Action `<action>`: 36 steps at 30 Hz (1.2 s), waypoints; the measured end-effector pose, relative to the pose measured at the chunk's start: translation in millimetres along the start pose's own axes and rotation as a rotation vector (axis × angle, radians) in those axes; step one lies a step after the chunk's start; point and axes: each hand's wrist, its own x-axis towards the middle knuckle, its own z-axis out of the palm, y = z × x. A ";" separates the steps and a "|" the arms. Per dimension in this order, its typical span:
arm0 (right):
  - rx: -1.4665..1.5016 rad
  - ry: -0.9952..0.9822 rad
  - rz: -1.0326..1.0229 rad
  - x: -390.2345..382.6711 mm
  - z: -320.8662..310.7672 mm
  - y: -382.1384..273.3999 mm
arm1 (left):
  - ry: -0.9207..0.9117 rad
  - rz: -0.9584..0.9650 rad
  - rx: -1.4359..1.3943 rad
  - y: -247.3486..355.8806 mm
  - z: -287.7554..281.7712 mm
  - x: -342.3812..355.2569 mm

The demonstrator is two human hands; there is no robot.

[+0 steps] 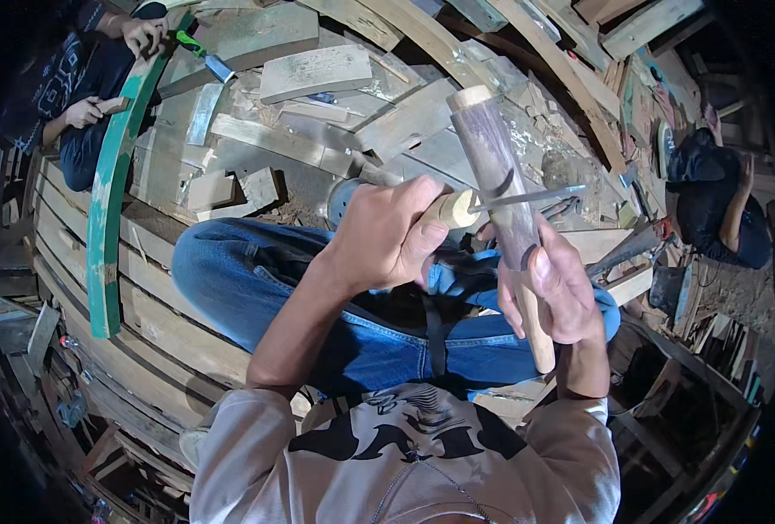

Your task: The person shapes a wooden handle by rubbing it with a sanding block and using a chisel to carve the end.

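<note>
My left hand (386, 229) is closed round the pale faceted handle of a wooden-handled tool with a narrow metal blade (555, 193). That blade lies across a round wooden mallet (485, 144), whose thick bark-brown head is pale at its cut end. The mallet's slimmer, lighter handle (534, 325) points down toward my lap. My right hand (564, 284) grips the mallet where head and handle meet, with the thumb in front. Whether the tool's blade is a chisel or a knife, I cannot tell.
On the left a person holds a long green-painted curved beam (112, 210) and a small wood block (112, 106). Near it lies a chisel with a green handle (191, 44). Wood offcuts (316, 73) and planks surround me. A handsaw (636, 244) lies right; another person sits beyond.
</note>
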 end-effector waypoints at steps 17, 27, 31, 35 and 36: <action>-1.162 0.223 -0.209 -1.8 16.5 -24.3 | 0.034 0.091 0.067 -3.9 3.9 0.2; -1.299 0.297 -0.094 2.1 23.7 -22.4 | 0.089 0.054 0.135 -6.1 3.0 1.5; -1.344 0.285 -0.256 5.9 21.9 -18.4 | 0.003 0.005 0.093 -5.6 -4.6 -0.9; -1.356 0.308 -0.186 1.8 23.2 -22.1 | 0.062 0.139 0.120 -4.0 2.7 1.4; -1.356 0.306 -0.184 4.5 22.8 -22.6 | 0.062 0.137 0.120 -3.5 3.1 0.7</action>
